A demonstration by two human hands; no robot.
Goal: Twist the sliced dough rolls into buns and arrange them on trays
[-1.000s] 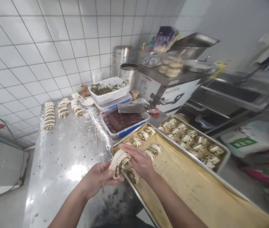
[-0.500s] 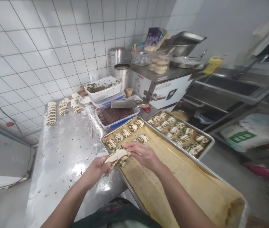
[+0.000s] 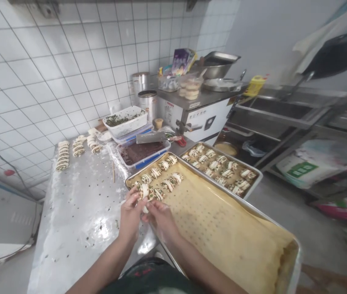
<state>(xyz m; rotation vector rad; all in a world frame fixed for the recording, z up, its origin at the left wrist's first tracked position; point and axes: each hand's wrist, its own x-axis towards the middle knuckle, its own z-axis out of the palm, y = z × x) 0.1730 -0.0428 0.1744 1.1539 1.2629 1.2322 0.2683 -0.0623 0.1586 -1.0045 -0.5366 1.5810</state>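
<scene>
The left hand (image 3: 130, 218) and right hand (image 3: 161, 218) pinch a sliced dough spiral (image 3: 143, 190) with green filling between their fingers, holding it just above the paper-lined baking tray (image 3: 222, 232), right beside rows of similar spirals (image 3: 164, 173) on the paper. The tray overlaps the steel counter (image 3: 78, 212), with a second filled tray (image 3: 219, 169) just beyond
</scene>
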